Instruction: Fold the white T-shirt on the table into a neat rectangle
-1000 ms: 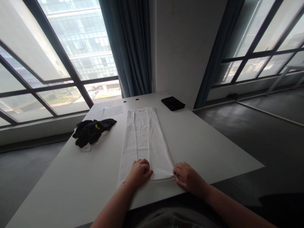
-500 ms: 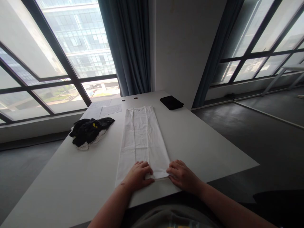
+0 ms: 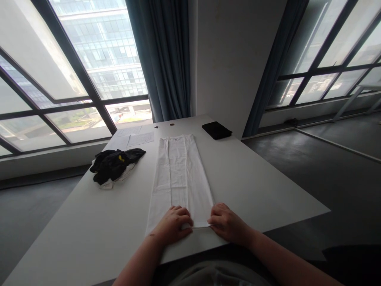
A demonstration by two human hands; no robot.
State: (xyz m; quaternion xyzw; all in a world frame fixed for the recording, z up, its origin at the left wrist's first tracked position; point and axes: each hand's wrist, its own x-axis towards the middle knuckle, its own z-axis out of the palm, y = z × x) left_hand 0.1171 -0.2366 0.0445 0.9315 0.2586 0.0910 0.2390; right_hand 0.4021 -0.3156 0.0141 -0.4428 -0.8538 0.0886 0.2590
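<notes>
A long white shirt [image 3: 178,174] lies lengthwise on the table, its two sides folded inward so that two seams run down it. Its near edge is held at two spots. My left hand [image 3: 175,223] is closed, fingers curled over the hem left of its middle and the thumb below the edge. At the near right corner, my right hand [image 3: 224,222] pinches the cloth between thumb and fingers. The fabric between my hands lies flat and straight. Some of the near left part is hidden by my left hand and forearm.
On the white table [image 3: 253,186] a heap of black clothing [image 3: 111,165] with a yellow mark lies at the left. Behind it are paper sheets [image 3: 139,138]. A folded black cloth item [image 3: 216,130] rests at the far right, near the pillar [image 3: 232,59].
Both hands stay at the near hem with almost no movement; the right fingers have drawn in slightly at the corner. The whole view has shifted a little.
</notes>
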